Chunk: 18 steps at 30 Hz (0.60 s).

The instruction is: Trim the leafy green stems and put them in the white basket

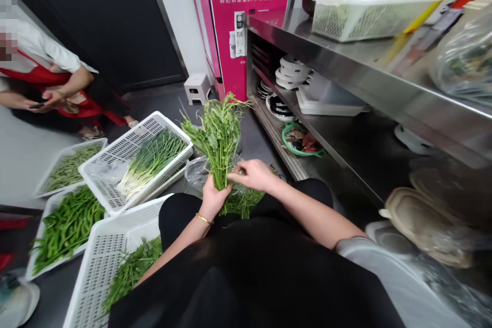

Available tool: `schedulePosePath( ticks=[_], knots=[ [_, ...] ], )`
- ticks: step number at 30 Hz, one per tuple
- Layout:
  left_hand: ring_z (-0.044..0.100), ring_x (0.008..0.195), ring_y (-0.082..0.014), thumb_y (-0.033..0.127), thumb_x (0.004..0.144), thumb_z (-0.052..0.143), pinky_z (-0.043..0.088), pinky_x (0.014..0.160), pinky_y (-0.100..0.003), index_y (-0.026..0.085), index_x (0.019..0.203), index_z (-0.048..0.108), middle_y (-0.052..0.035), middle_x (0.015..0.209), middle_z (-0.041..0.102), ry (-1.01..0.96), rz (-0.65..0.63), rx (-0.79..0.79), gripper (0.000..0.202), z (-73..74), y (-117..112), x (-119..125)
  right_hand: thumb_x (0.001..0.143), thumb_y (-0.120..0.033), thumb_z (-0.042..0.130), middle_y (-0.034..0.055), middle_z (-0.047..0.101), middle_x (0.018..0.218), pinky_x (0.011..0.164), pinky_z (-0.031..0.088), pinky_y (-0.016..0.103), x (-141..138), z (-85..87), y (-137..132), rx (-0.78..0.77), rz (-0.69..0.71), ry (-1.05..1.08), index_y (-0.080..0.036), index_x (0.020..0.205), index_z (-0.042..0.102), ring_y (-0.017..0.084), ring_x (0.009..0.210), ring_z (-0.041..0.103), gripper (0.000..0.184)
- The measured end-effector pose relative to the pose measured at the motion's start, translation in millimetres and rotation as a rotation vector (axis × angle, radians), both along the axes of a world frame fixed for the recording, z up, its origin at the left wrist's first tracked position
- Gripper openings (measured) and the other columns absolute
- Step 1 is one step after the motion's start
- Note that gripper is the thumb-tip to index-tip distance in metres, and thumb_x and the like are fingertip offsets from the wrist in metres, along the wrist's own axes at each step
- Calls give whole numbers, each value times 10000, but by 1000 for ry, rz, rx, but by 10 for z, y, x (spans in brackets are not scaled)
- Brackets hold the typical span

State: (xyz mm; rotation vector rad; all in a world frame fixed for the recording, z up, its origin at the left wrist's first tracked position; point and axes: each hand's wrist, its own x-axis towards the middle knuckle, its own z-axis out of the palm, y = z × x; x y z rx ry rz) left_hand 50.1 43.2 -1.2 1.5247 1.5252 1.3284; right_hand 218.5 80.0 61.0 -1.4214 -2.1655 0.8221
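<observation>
Black cloth [246, 271], thin leafy stems [217, 138] — bunched; latticed basket [100, 261]

the bunch of leafy greens [215, 136] is bright green, with slender, mostly bare lower stems and loose, leafy tops fanning outward, a few thin wisps straying sideways; it stands nearly upright, gripped low in the left hand [214, 197]; the right hand [252, 174] meets its stems' edge

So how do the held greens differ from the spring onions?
The held greens stand roughly upright in the left hand; the spring onions lie in a white basket. The held greens have leafy tops; the spring onions are slender with pale ends. Both are green.
</observation>
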Motion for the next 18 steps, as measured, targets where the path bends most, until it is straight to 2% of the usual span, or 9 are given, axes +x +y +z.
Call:
schedulePosePath(
  ticks=[1,3,5,6,8,10,12,14,18],
  knots=[
    [577,742,-187,230,593,706,465,699,-313,167,869,580,-23,813,601,41,3,20,310,13,0,-9,717,-476,610,25,607,597,560,367,222,-106,34,11,-60,30,62,-159,638,614,123,599,547,326],
    [583,746,-198,233,598,690,466,694,-321,169,866,584,-28,811,609,94,35,24,295,17,12,-78,690,-425,637,-10,539,491,467,346,199,-178,90,2,-341,136,296,-148,580,561,84,465,483,307],
    [586,736,-203,246,574,709,465,684,-324,167,877,584,-27,794,621,107,101,-18,337,-25,45,-218,694,-389,628,-43,470,437,377,306,182,-44,138,-68,-644,277,645,-142,573,521,56,355,403,295],
    [587,722,-202,242,543,727,463,676,-321,164,874,586,-24,779,626,81,138,-52,368,-65,69,-307,696,-372,626,-52,454,437,347,292,177,88,167,-125,-738,361,826,-138,585,518,48,326,381,281],
    [569,615,-174,216,484,750,453,599,-296,160,802,591,0,686,617,-50,196,-176,359,-166,119,-497,704,-314,627,-41,465,471,326,304,167,420,246,-268,-773,571,1100,-122,594,527,44,317,399,243],
    [522,490,-132,174,436,760,417,502,-258,154,710,572,30,573,583,-309,260,-315,333,-258,163,-659,721,-280,623,-22,478,493,332,345,158,736,338,-423,-704,770,1236,-115,610,551,52,340,446,212],
    [490,417,-109,174,436,752,389,445,-237,157,690,537,54,508,550,-433,280,-357,333,-298,192,-756,722,-281,629,-15,480,489,338,370,154,928,404,-546,-608,853,1303,-118,609,561,58,352,467,210],
    [494,395,-107,190,452,744,390,422,-229,160,718,519,63,495,542,-502,269,-371,350,-258,198,-774,719,-283,637,-21,478,488,331,362,154,947,397,-593,-566,721,1287,-123,605,558,56,347,457,211],
    [558,460,-110,189,477,767,444,456,-226,133,776,550,3,594,633,-682,163,-410,373,19,113,-582,739,-279,625,-31,504,484,369,371,175,590,151,-426,-526,227,919,-123,666,573,69,370,477,181]
  ],
)
